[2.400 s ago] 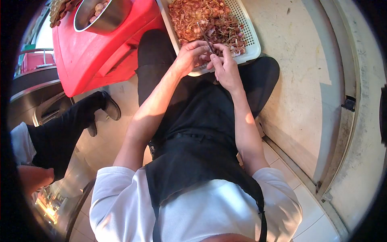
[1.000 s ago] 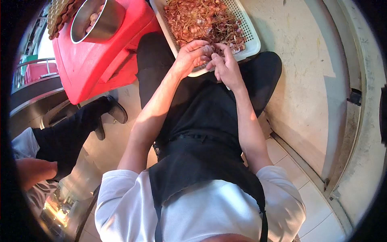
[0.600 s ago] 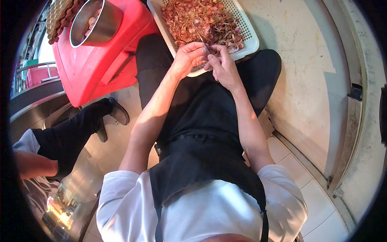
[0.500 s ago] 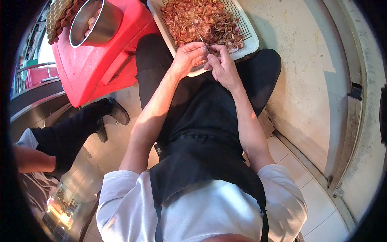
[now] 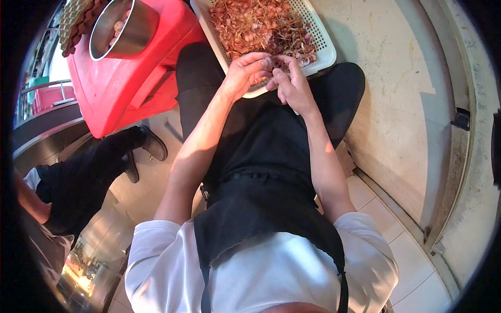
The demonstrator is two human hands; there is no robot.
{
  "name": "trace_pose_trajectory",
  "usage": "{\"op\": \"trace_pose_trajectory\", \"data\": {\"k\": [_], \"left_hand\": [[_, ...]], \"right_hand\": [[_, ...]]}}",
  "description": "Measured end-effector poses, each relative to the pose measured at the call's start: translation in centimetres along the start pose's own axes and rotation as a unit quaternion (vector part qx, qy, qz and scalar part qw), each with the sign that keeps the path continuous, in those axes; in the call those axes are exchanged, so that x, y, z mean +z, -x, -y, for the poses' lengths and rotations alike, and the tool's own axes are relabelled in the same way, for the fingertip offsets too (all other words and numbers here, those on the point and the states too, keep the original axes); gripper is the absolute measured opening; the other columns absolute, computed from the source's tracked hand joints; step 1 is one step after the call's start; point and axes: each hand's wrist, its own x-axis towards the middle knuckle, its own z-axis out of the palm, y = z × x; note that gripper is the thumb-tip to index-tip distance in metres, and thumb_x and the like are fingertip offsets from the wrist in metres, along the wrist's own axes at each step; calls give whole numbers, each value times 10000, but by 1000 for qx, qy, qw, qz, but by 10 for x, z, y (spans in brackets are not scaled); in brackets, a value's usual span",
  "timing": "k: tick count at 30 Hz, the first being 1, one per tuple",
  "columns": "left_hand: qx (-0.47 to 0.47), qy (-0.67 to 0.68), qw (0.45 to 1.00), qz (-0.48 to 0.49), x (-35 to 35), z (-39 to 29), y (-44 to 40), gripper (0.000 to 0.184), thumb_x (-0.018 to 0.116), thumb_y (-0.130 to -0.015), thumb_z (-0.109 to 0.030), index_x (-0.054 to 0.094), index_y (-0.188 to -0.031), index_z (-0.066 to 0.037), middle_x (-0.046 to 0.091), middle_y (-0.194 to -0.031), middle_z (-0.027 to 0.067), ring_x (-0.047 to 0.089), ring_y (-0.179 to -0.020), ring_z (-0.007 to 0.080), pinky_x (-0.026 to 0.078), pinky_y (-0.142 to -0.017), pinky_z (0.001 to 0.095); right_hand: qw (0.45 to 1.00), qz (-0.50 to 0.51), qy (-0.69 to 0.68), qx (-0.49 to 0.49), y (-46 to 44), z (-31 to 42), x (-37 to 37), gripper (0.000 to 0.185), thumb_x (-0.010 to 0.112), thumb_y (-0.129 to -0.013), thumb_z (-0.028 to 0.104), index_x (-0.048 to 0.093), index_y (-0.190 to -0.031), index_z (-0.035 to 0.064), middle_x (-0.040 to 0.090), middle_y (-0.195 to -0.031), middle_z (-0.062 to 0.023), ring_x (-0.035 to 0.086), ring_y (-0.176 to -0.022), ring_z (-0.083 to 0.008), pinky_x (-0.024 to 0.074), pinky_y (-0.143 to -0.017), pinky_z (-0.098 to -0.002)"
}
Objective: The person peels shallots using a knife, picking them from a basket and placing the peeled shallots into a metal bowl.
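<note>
My left hand (image 5: 248,74) is closed, its fingertips pinching a small shallot that is mostly hidden. Close beside it, my right hand (image 5: 294,88) curls around a small knife, whose blade I cannot make out now. Both hands are over the near edge of a white perforated plastic basket (image 5: 327,56), which rests across my lap. Reddish-brown shallots (image 5: 250,26) with loose dry skins and stringy roots fill the basket. Darker ones lie toward its right side.
On my left, a metal pot (image 5: 138,34) holding several pale pieces stands on a red plastic stool (image 5: 104,99). Egg trays (image 5: 78,23) are behind it. Another person's legs (image 5: 99,167) are at the left. A stained pale panel (image 5: 391,104) runs along my right.
The knife blade, visible above my fingers before, no longer shows. My right hand has turned slightly and shifted a little right. The other person's arm has moved left.
</note>
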Motion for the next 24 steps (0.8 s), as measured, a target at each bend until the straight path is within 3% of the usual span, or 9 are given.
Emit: {"op": "trace_pose_trajectory", "data": {"k": [10,14,17,20,24], "left_hand": [[-2,-16,1000,11,3,-2,5,195,609,-926,-40,632,-1108,24,675,-987,85,650,-835,160,551,-746,303],[-4,1,1000,19,3,-2,4,210,604,-928,-43,628,-1123,31,680,-1005,93,651,-834,158,549,-730,293],[0,19,999,25,0,-3,3,208,607,-927,-47,632,-1118,30,677,-984,81,641,-811,141,544,-712,279],[0,30,999,24,-1,-1,0,200,599,-933,-53,635,-1115,24,669,-941,62,621,-763,120,530,-681,260],[2,21,1000,-1,0,-2,0,189,590,-940,-59,638,-1105,19,654,-895,41,597,-717,102,519,-660,240]], "right_hand": [[993,-25,106,-50,-4,-14,0,256,520,-986,170,448,-1173,11,632,-726,-58,564,-569,-105,444,-492,-265],[992,-62,109,10,-2,-12,-4,237,515,-984,155,451,-1159,9,629,-713,-60,597,-608,-106,484,-558,-275],[993,-26,110,33,1,0,-6,264,522,-978,136,444,-1192,4,650,-772,-81,626,-665,-114,514,-623,-291],[993,-3,99,-58,3,1,3,338,513,-994,203,421,-1262,19,625,-739,-58,441,-447,-42,354,-410,-194],[989,-5,129,-75,1,-4,7,348,520,-986,171,421,-1285,23,639,-761,-52,518,-530,-57,389,-443,-204]]}}
